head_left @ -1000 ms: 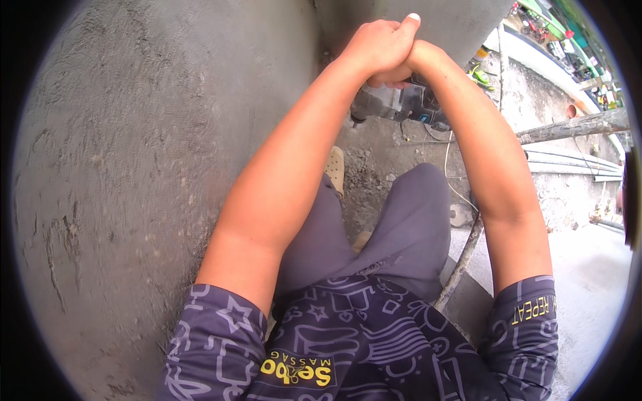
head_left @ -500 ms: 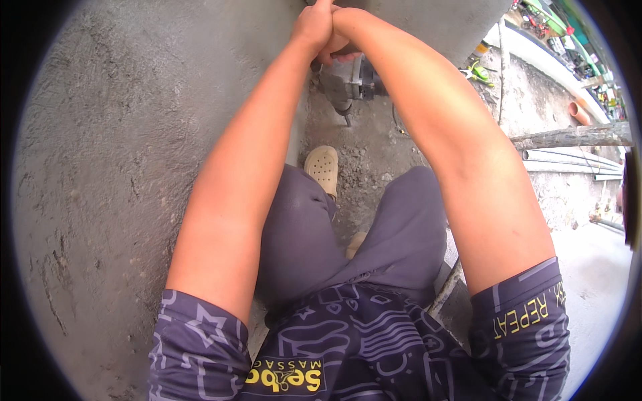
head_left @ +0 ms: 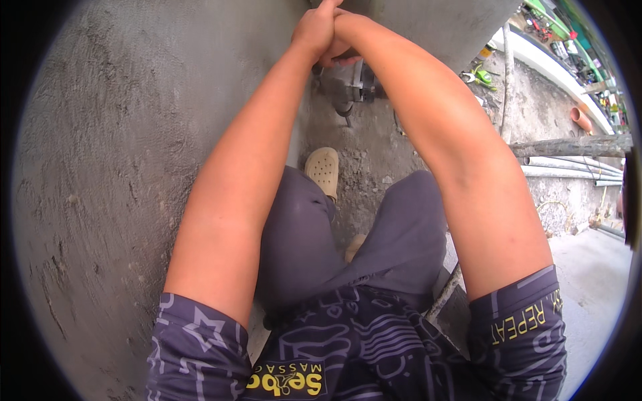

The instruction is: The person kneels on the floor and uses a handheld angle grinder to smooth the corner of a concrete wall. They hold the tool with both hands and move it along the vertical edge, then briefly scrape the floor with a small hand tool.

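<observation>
Pressing together at 12 o'clock, a person's left hand (head_left: 313, 31) and right hand (head_left: 340, 49) are meeting over the top of a grey power tool (head_left: 342, 85), the left overlapping the right. Some fingers are curling at the tool's upper end, but the overlap is hiding the palms, and one cannot tell how either hand is closing on the tool. The machine is sitting just below the hands, also toward 12 o'clock, its slim bit (head_left: 348, 122) pointing down at the rough, crumbly ground (head_left: 374, 144). Nearer the center of the dial, a beige perforated clog (head_left: 322, 170) is showing just beyond one leg of the dark grey trousers (head_left: 297, 234). A coarse grey wall (head_left: 114, 167) is filling the side around 9 o'clock. Toward 2 o'clock, a bright green item (head_left: 484, 76) is lying on the ground; between 2 and 3, a short orange-brown pipe (head_left: 580, 119) is resting near a weathered pole (head_left: 568, 146). Long pale pipes (head_left: 562, 172) are lying close to 3 o'clock. At 6 o'clock, a dark shirt (head_left: 401, 341) with pale line drawings is covering the person's torso.
</observation>
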The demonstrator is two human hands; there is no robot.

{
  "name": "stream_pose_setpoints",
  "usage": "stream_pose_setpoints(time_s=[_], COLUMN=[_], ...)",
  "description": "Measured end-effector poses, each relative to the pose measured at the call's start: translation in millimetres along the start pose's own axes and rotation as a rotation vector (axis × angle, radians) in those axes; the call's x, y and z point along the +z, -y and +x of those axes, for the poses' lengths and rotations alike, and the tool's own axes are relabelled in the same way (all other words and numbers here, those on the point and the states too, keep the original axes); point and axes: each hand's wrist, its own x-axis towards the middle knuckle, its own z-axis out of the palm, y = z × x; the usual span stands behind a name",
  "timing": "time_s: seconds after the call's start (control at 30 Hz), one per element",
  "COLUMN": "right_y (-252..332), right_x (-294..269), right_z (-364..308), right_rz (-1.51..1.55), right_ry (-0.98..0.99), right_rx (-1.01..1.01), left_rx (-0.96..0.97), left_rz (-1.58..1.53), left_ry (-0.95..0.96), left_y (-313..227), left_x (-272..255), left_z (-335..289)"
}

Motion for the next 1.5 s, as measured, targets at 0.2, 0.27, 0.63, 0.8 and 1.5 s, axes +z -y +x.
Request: stream_pose_setpoints(time_s=[0.2,0.27,0.63,0.8,1.5], right_y=[11.4,28.7,28.8,11.0,-34.7], right_x=[16.6,15.1,18.6,24.4,85.3], right_z=[26.6,1.8,-15.3,-42.2,-92.9], right_rz=[-0.161,-0.195,-0.188,-0.08,-0.229], right_ry=[-0.009,-0.032,0.08,0.059,-0.379], right_rx=[-0.255,-0.129,-0.105,-0.063,-0.359], left_rx=[-0.027,-0.019,-0.057,-0.053,-0.08], left_rz=[0.124,0.094,0.059,0.142,0.46], left_ry=[-0.04,-0.048,-0.023,0.046,0.121], left_y=[15.5,17.6,14.3,19.4,6.3], left_x=[-10.0,-15.9,-10.7,5.1,46.9], left_z=[-9.7,-14.8,-30.6,-33.6,-91.8])
